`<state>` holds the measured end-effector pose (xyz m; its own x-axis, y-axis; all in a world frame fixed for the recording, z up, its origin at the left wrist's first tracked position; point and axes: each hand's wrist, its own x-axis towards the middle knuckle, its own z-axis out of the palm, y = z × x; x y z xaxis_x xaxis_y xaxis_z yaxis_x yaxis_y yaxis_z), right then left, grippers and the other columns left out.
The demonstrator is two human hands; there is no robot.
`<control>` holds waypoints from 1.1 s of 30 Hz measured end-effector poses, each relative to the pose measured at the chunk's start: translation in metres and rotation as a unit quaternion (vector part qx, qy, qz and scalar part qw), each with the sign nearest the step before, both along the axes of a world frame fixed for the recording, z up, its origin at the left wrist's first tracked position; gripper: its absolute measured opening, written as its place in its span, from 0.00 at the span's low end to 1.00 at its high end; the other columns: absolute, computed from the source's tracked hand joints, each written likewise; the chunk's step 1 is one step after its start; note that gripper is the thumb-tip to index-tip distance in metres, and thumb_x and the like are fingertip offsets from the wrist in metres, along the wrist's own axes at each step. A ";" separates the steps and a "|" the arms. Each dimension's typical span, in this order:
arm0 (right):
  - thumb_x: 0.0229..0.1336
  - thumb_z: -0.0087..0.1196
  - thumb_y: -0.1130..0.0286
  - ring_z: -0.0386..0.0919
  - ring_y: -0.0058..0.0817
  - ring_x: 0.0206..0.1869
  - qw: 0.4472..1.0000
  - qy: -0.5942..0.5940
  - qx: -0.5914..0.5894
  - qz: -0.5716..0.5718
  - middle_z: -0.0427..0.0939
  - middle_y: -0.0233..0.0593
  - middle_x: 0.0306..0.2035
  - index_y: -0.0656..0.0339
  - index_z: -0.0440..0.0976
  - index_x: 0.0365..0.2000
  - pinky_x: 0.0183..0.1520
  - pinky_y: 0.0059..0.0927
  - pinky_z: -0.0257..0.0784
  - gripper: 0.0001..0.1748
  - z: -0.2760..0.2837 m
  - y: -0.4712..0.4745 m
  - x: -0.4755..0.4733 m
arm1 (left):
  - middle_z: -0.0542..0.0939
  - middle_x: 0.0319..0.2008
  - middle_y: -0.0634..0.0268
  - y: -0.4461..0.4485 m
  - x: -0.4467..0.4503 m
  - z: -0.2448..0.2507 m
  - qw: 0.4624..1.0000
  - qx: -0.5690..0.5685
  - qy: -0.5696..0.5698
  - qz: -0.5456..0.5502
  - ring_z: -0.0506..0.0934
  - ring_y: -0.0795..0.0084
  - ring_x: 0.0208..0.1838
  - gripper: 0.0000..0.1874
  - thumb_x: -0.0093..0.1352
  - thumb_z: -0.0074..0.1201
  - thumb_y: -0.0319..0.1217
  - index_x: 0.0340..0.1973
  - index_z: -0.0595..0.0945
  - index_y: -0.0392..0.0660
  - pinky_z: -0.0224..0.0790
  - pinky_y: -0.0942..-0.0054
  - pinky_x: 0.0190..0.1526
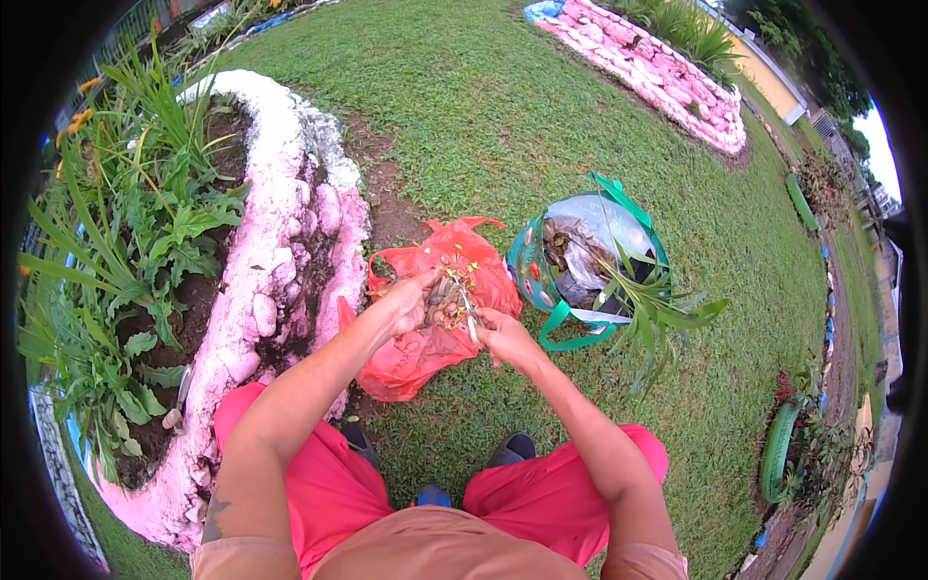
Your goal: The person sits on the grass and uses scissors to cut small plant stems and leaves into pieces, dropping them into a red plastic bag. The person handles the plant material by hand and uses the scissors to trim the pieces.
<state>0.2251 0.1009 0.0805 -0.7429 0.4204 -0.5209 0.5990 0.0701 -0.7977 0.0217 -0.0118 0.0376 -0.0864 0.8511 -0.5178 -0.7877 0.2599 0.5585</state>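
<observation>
My right hand (502, 335) grips a pair of metal scissors (471, 322), whose blades point up and left into a bunch of plant material. That bunch, of brownish rhizomes or stems with small yellow-green shoots (443, 296), is held by my left hand (408, 304). Both hands are above a red plastic bag (424, 366), which lies spread on the grass by the stone border. Small cut leaf pieces seem to lie around the bunch. The tips of the blades are hard to make out among the shoots.
Just right of the red bag stands a green-trimmed tote bag (540, 250) with leaves, dark plastic and a long-leaved plant (660, 297) in it. At left, a pink and white stone border (254, 290) encloses a planted bed. A small hand tool (181, 395) lies on its inner edge.
</observation>
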 end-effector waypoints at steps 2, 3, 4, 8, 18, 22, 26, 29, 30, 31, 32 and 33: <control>0.59 0.51 0.59 0.71 0.19 0.23 1.000 -0.007 0.003 -0.006 0.75 0.31 0.26 0.57 0.66 0.61 0.21 0.26 0.69 0.30 -0.001 0.002 0.000 | 0.81 0.41 0.57 -0.001 -0.002 0.000 0.998 -0.006 -0.055 0.032 0.81 0.65 0.38 0.15 0.78 0.36 0.37 0.50 0.73 0.42 0.76 0.65 0.32; 0.60 0.51 0.59 0.71 0.19 0.23 1.000 -0.007 -0.005 -0.007 0.75 0.31 0.27 0.57 0.65 0.62 0.21 0.26 0.69 0.31 -0.001 0.002 -0.001 | 0.81 0.42 0.57 -0.001 -0.002 0.001 0.998 0.000 -0.044 0.034 0.81 0.65 0.40 0.14 0.77 0.37 0.36 0.50 0.73 0.42 0.76 0.65 0.33; 0.60 0.51 0.59 0.71 0.20 0.23 1.000 -0.007 -0.012 -0.007 0.75 0.31 0.27 0.57 0.65 0.62 0.20 0.26 0.70 0.31 -0.001 0.002 -0.001 | 0.81 0.42 0.57 -0.001 -0.002 0.001 0.999 0.002 -0.034 0.035 0.81 0.64 0.41 0.13 0.77 0.39 0.34 0.50 0.73 0.41 0.76 0.65 0.35; 0.59 0.52 0.59 0.73 0.20 0.24 0.999 0.006 -0.049 -0.016 0.76 0.32 0.27 0.56 0.64 0.63 0.21 0.27 0.70 0.32 0.004 -0.003 -0.004 | 0.80 0.45 0.58 0.001 0.007 0.002 0.994 -0.008 0.044 0.099 0.80 0.65 0.45 0.11 0.74 0.46 0.27 0.51 0.74 0.41 0.77 0.65 0.42; 0.58 0.53 0.53 0.73 0.21 0.26 0.999 -0.014 0.046 0.005 0.75 0.35 0.28 0.58 0.65 0.62 0.23 0.28 0.69 0.35 0.002 0.002 -0.008 | 0.82 0.40 0.61 -0.002 0.000 0.010 0.996 -0.065 0.061 0.022 0.81 0.67 0.41 0.08 0.72 0.50 0.25 0.46 0.76 0.44 0.78 0.65 0.42; 0.57 0.54 0.51 0.71 0.20 0.27 0.998 0.019 -0.064 -0.009 0.74 0.31 0.30 0.58 0.64 0.63 0.23 0.27 0.68 0.37 -0.002 0.006 -0.004 | 0.81 0.38 0.61 -0.004 -0.006 0.017 0.998 -0.009 0.050 0.044 0.82 0.66 0.41 0.05 0.73 0.47 0.26 0.44 0.75 0.43 0.80 0.66 0.39; 0.57 0.55 0.50 0.68 0.20 0.25 0.996 0.044 -0.073 0.011 0.73 0.28 0.31 0.58 0.64 0.63 0.23 0.26 0.66 0.37 0.003 0.003 -0.005 | 0.81 0.38 0.60 -0.002 -0.002 0.020 0.998 0.025 0.032 0.057 0.82 0.66 0.40 0.05 0.73 0.46 0.25 0.44 0.74 0.42 0.82 0.68 0.40; 0.57 0.56 0.50 0.68 0.19 0.25 0.996 0.064 -0.069 0.009 0.72 0.28 0.30 0.59 0.65 0.62 0.22 0.26 0.65 0.37 0.007 0.001 -0.007 | 0.81 0.38 0.59 -0.001 0.004 0.020 0.998 0.006 0.027 0.054 0.82 0.67 0.39 0.05 0.72 0.48 0.24 0.43 0.74 0.42 0.82 0.70 0.40; 0.57 0.56 0.50 0.67 0.19 0.24 0.995 0.069 -0.071 0.005 0.72 0.27 0.28 0.59 0.66 0.62 0.22 0.26 0.65 0.36 0.008 0.000 -0.007 | 0.81 0.38 0.59 0.000 0.006 0.020 0.998 0.007 0.022 0.059 0.82 0.66 0.39 0.05 0.72 0.49 0.24 0.42 0.74 0.42 0.82 0.70 0.39; 0.57 0.57 0.50 0.67 0.19 0.23 0.994 0.081 -0.072 0.005 0.72 0.27 0.27 0.59 0.66 0.61 0.22 0.26 0.65 0.36 0.008 0.000 -0.007 | 0.81 0.38 0.58 0.000 0.007 0.020 0.998 0.010 0.014 0.064 0.82 0.66 0.39 0.05 0.72 0.49 0.24 0.42 0.74 0.42 0.82 0.71 0.39; 0.58 0.56 0.52 0.67 0.19 0.22 0.994 0.079 -0.073 0.002 0.71 0.27 0.26 0.58 0.67 0.61 0.21 0.25 0.65 0.34 0.007 0.000 -0.007 | 0.81 0.38 0.58 0.000 0.007 0.020 0.998 0.012 0.004 0.069 0.82 0.66 0.38 0.05 0.71 0.50 0.24 0.42 0.74 0.42 0.82 0.71 0.39; 0.58 0.56 0.53 0.67 0.18 0.21 0.994 0.082 -0.073 0.003 0.71 0.26 0.25 0.58 0.68 0.60 0.21 0.25 0.64 0.33 0.006 0.000 -0.007 | 0.81 0.38 0.58 0.000 0.008 0.020 0.997 0.004 0.013 0.073 0.82 0.66 0.38 0.04 0.71 0.50 0.24 0.41 0.74 0.42 0.82 0.71 0.39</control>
<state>0.2180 0.1013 0.0866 -0.8252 0.3445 -0.4477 0.4599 -0.0506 -0.8865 0.0293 -0.0117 0.0578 -0.2230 0.8331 -0.5061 -0.8015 0.1388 0.5816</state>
